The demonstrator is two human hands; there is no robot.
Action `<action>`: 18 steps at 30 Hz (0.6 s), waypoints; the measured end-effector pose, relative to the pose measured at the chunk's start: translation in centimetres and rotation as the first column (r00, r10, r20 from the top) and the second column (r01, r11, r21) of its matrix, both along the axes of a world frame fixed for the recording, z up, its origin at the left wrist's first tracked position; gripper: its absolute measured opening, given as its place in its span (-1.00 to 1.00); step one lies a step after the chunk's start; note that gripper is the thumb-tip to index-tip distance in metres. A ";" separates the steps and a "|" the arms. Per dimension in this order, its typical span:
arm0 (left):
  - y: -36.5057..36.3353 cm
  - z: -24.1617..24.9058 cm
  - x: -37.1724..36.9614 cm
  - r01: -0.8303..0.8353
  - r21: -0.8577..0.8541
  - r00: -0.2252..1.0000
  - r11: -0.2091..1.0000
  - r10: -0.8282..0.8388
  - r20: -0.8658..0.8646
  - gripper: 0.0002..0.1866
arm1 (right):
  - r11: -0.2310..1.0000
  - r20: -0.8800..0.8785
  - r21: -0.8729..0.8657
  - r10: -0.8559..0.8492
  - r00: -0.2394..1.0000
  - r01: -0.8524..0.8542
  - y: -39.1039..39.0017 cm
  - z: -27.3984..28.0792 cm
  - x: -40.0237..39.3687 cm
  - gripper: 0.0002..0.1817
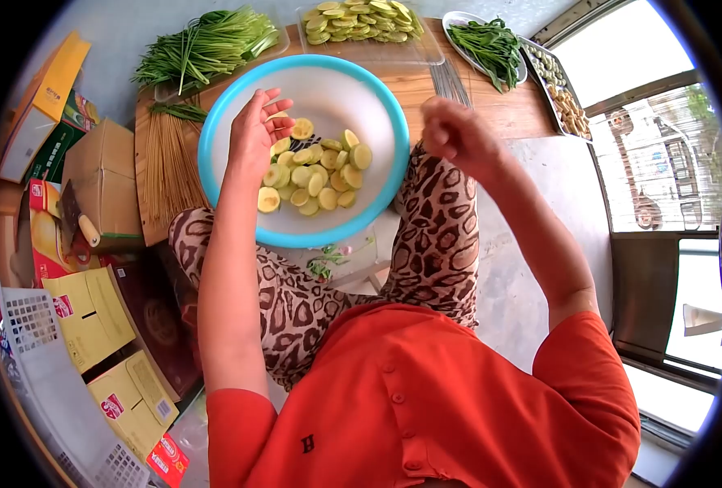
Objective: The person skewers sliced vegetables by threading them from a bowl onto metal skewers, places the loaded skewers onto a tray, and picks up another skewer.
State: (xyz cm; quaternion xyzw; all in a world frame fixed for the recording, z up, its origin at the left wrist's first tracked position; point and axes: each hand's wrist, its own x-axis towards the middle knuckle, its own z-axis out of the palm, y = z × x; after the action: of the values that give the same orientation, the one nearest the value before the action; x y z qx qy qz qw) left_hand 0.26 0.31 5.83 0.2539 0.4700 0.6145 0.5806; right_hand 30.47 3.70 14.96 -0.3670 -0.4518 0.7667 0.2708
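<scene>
Slices (pixel 312 175) in bowl (pixel 215 154) just right of spread left hand (pixel 255 130); right hand (pixel 454 130) fisted, beside bowl.

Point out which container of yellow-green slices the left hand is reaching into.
The round blue-rimmed basin on the person's lap: the left hand is over its slices. The clear rectangular tray of slices at the board's far edge lies untouched.

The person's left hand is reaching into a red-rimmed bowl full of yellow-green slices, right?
Not quite. The bowl's rim is blue, not red, as the head view shows. The rest holds: the left hand reaches into it, fingers spread just above the yellow-green slices piled inside.
</scene>
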 end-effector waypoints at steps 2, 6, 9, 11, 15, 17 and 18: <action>0.0 0.0 -0.1 0.021 0.005 0.999 1.000 -0.021 0.037 -0.50 | 0.981 0.177 0.072 0.166 0.970 -0.181 -2.4 -0.3 -2.5 -0.83; -0.4 -0.9 -0.6 0.024 0.006 0.992 1.000 -0.025 0.126 -0.60 | 0.879 0.343 0.112 0.403 0.848 -0.463 -5.8 -2.8 -6.1 -0.85; -0.4 -1.2 -0.8 -0.010 -0.017 0.992 1.000 0.012 0.128 -0.74 | 0.830 0.370 0.090 0.485 0.792 -0.550 -6.3 -5.3 -7.2 -0.87; -0.4 -1.4 -0.8 0.058 0.038 0.996 0.998 -0.061 0.065 -0.75 | 0.834 0.327 0.069 0.500 0.802 -0.548 -6.5 -5.8 -7.7 -0.90; -0.7 -1.0 1.7 0.248 0.071 0.969 0.966 -0.248 0.001 -0.66 | 0.915 0.183 0.024 0.392 0.902 -0.403 -4.9 -6.2 -8.8 -0.83; -0.6 -0.5 3.1 0.283 0.030 0.956 0.959 -0.284 0.072 -0.61 | 0.964 0.079 -0.030 0.266 0.961 -0.264 -2.6 -7.5 -8.9 -0.80; -0.4 -0.9 3.5 0.287 -0.016 0.958 0.958 -0.287 0.030 -0.59 | 0.986 0.068 -0.030 0.165 0.984 -0.164 -1.4 -7.4 -8.8 -0.80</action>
State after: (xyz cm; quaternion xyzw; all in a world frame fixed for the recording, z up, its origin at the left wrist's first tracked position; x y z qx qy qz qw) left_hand 3.74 -0.06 4.94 0.3048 0.4264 0.5223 0.6727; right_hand 21.65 2.30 7.55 -0.3586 -0.4804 0.7785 0.1859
